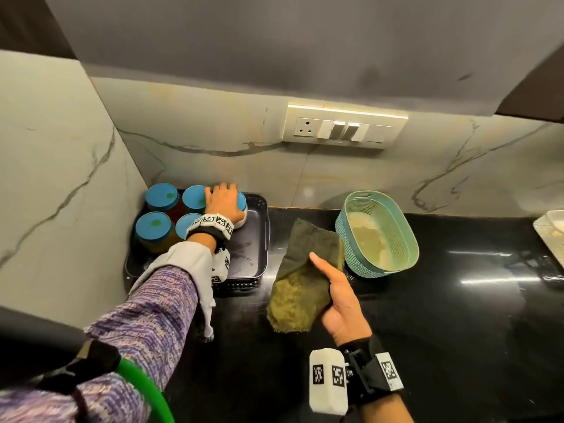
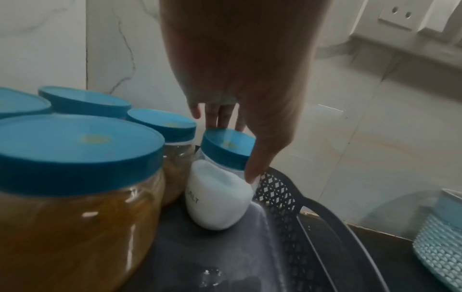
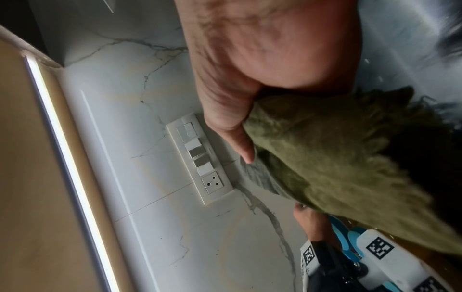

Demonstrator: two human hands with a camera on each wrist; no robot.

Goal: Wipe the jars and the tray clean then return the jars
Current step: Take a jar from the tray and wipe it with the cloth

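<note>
Salt jar (image 2: 220,199) white-filled, blue-lidded, tilted in tray (image 2: 282,199)

The only readable lettering stands on the white jar (image 2: 217,199) with the blue lid, seen from the left wrist camera: grey capitals running sideways down its body, of which "ALT" is plain and a first letter, probably "S", is cut off by the edge of the jar, so it likely reads "SALT". The black-and-white square code markers on the wrist bands (image 1: 328,375) carry patterns only, no letters or numbers. The switch plate (image 1: 345,128) on the wall shows no legible marking.
</note>
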